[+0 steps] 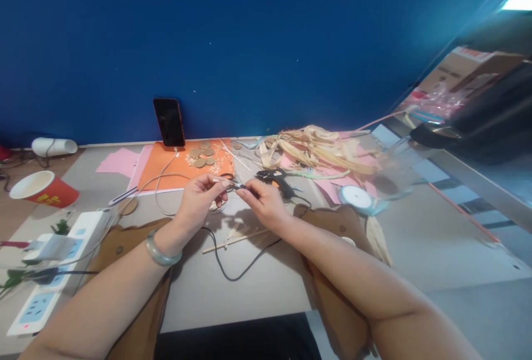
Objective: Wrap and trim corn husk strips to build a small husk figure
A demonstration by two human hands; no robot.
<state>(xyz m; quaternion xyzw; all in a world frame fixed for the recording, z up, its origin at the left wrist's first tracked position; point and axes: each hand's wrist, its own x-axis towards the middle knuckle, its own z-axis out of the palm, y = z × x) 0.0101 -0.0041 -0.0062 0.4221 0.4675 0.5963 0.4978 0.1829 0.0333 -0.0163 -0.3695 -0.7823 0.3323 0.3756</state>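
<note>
My left hand (201, 196), with a pale green bangle (163, 250) on its wrist, pinches a small pale strip (220, 180). Close against it, my right hand (266, 203) is closed on a small dark metal tool (238, 186); its exact kind is hard to make out. A black loop (226, 175) shows just behind the fingertips, partly hidden. Beyond my right hand lies a black glue gun (277, 181). Under both hands, a thin wooden stick (239, 241) and pale scraps rest on the table (233, 304).
Round wooden discs (200, 162) lie on orange paper (155, 170), with a phone (169, 122) propped behind. Dried husks (316, 147) and a ribbon spool (356, 197) are at right. A red paper cup (44, 189) and power strip (85, 232) stand left. A black cable (233, 279) loops nearby.
</note>
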